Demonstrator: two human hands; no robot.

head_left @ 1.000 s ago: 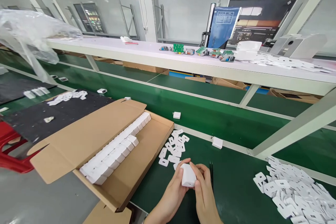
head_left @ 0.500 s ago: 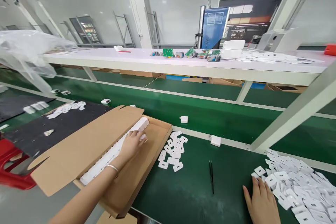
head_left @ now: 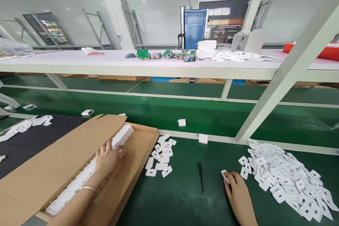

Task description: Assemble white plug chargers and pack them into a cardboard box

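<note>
My left hand (head_left: 108, 159) reaches into an open cardboard box (head_left: 140, 169), its fingers curled round a white block in the row of white blocks (head_left: 123, 136) along the left inner wall. The hand hides most of that block. On the green table, my right hand (head_left: 238, 194) pinches a small white plastic plate (head_left: 225, 176) with a slot between thumb and forefinger. To its right spreads a large heap of similar white plates (head_left: 288, 180). A smaller group of plates (head_left: 161, 155) lies beside the box. Black tweezers (head_left: 200, 174) rest between this group and my right hand.
Two white plug chargers (head_left: 203, 138) (head_left: 182, 123) stand near the table's back rail. A slanted white post (head_left: 280, 77) rises at the right. The raised shelf (head_left: 106, 61) carries green circuit boards (head_left: 143, 54) and more white parts. A black mat (head_left: 69, 130) lies left of the box.
My right hand has moved left from the edge of the heap and now has a white plate in its fingers. My left hand has moved back along the row of blocks. The view has turned right.
</note>
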